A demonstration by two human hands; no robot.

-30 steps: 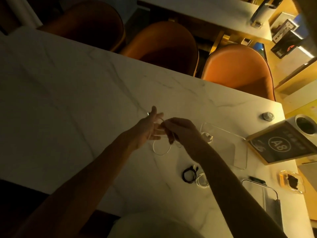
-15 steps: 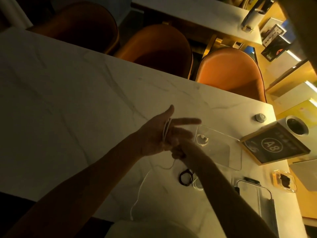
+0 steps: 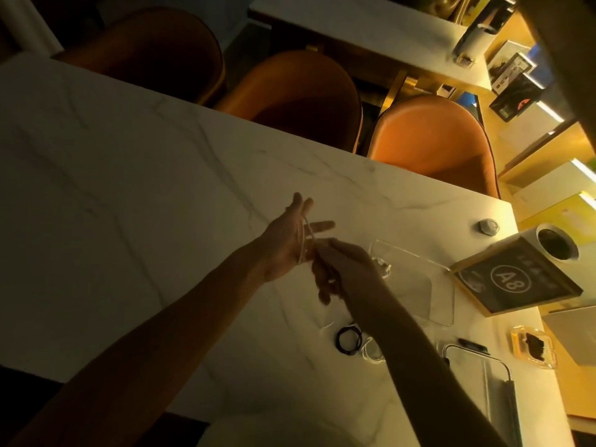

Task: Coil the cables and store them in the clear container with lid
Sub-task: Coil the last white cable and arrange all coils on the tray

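Two hands meet above the pale, veined marble counter, with a thin white cable wound in loops across the palm of the left hand, whose fingers are spread straight as a former. The right hand has its fingers curled and appears to pinch the free run of that cable close to the left palm, though the dim light leaves the exact pinch unclear. From here the loops could slide off the straight fingers if tension drops, since nothing clamps them; a slack tail could also snag on the other pieces lying below the wrists. Pulling too tightly would likely shrink the coil and make it spring apart once freed. The cable looks smooth, slim and springy. A coiled black cable rests on the counter beneath the right forearm, a neat matte ring, with a pale coiled cable just beside it, glossy and half hidden by the arm. The clear container sits near the right edge, rectangular with rounded corners and a dark rim; a clear flat lid lies farther away, next to a dark sign marked A8.
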